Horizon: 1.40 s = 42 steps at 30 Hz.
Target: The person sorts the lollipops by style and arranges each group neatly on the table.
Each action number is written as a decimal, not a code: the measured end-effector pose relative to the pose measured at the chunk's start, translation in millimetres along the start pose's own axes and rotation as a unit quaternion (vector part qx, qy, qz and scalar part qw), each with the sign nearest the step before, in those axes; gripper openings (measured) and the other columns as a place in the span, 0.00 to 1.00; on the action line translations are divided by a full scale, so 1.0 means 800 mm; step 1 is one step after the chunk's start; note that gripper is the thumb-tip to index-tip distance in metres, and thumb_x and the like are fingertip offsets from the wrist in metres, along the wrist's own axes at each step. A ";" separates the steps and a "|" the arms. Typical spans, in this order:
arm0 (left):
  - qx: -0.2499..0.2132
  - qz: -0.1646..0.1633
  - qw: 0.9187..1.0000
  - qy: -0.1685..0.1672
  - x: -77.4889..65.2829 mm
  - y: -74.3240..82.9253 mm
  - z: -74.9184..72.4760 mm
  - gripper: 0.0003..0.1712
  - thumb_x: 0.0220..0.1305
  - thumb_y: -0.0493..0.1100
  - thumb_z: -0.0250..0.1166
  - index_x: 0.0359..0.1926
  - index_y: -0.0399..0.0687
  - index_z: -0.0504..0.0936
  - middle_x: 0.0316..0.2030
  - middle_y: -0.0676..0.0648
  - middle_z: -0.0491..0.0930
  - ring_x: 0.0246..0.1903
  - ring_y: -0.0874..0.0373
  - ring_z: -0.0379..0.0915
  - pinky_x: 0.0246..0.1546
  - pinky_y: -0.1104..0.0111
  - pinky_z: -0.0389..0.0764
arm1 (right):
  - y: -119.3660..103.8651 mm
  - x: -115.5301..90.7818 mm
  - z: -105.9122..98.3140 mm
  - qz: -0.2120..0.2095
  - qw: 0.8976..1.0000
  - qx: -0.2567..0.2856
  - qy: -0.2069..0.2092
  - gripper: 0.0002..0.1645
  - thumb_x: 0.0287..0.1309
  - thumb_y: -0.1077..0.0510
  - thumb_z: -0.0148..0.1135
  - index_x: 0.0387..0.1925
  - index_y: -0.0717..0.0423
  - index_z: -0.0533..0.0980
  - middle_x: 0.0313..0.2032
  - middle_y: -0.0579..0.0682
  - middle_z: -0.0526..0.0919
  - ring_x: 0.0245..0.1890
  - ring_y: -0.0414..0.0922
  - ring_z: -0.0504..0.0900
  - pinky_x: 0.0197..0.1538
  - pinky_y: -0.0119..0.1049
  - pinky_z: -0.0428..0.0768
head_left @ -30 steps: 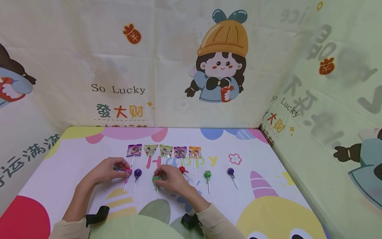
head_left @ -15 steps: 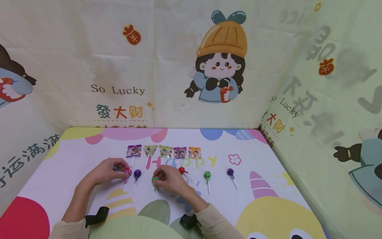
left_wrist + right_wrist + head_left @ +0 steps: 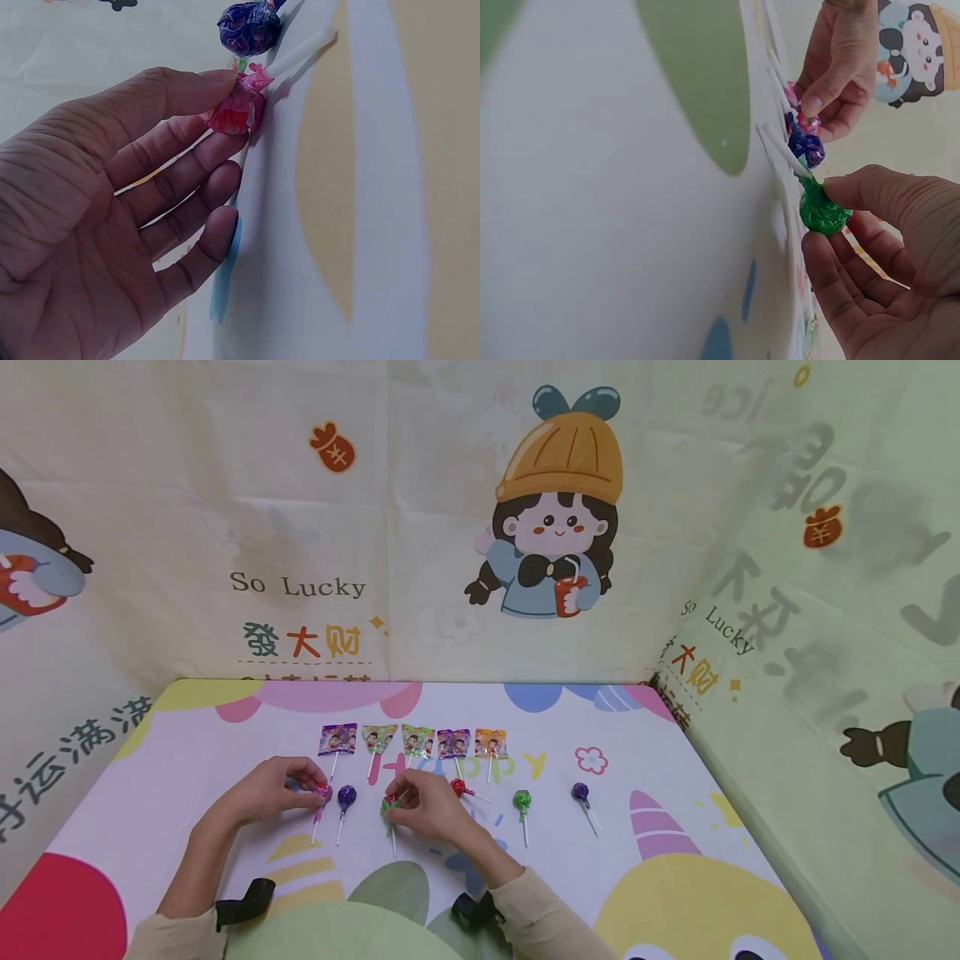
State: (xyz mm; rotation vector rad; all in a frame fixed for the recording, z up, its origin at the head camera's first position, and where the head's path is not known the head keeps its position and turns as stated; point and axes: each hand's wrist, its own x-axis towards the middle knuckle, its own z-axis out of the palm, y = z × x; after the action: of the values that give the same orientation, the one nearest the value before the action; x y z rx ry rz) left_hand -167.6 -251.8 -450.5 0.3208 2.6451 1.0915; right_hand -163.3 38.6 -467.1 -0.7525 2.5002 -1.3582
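Note:
My left hand [image 3: 279, 792] pinches the pink-wrapped head of a lollipop [image 3: 238, 109] between thumb and forefinger, its white stick pointing toward the near side of the table. Just right of it lies a dark purple lollipop [image 3: 346, 797]. With thumb and fingertips, my right hand [image 3: 427, 806] grips a green lollipop [image 3: 825, 210] by its wrapped head, close to the tabletop. Past the right hand are a red lollipop [image 3: 459, 787] lying askew, another green lollipop [image 3: 522, 800] and a second purple lollipop [image 3: 581, 792].
Behind the hands, several flat-packed lollipops stand in a row, from a purple packet [image 3: 337, 738] to an orange packet [image 3: 491, 742]. The printed table [image 3: 540, 710] meets a cloth backdrop [image 3: 420, 610] at its far edge.
Both hands hold the same lollipops as before. The right hand and its green lollipop have shifted only very slightly; the left hand stays in place.

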 end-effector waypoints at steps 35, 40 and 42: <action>0.003 0.003 1.000 -0.003 0.001 -0.003 -0.003 0.16 0.56 0.46 0.78 0.42 0.46 0.84 0.34 0.52 0.82 0.38 0.55 0.75 0.45 0.60 0.78 | -0.021 0.042 0.016 0.049 0.999 0.024 0.004 0.13 0.55 0.62 0.76 0.42 0.59 0.82 0.33 0.43 0.83 0.30 0.30 0.75 0.37 0.23 0.76; -0.002 0.003 1.000 -0.006 0.001 -0.003 -0.003 0.15 0.56 0.46 0.78 0.41 0.47 0.84 0.33 0.52 0.82 0.37 0.55 0.75 0.44 0.62 0.77 | -0.021 0.043 0.017 0.047 0.999 0.023 0.002 0.13 0.55 0.62 0.76 0.42 0.58 0.82 0.33 0.43 0.83 0.30 0.30 0.75 0.37 0.23 0.77; -0.004 0.005 1.000 -0.006 0.001 -0.003 -0.003 0.15 0.56 0.45 0.78 0.41 0.47 0.84 0.33 0.52 0.82 0.37 0.56 0.74 0.43 0.64 0.77 | -0.021 0.043 0.017 0.045 0.999 0.022 0.002 0.13 0.55 0.62 0.76 0.42 0.58 0.82 0.33 0.44 0.83 0.30 0.30 0.75 0.38 0.23 0.77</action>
State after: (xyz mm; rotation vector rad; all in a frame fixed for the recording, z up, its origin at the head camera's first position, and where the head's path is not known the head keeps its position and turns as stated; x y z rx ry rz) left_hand -169.4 -254.9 -450.5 0.3396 2.6304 1.0992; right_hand -181.4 3.1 -458.3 -0.6216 2.4662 -1.3806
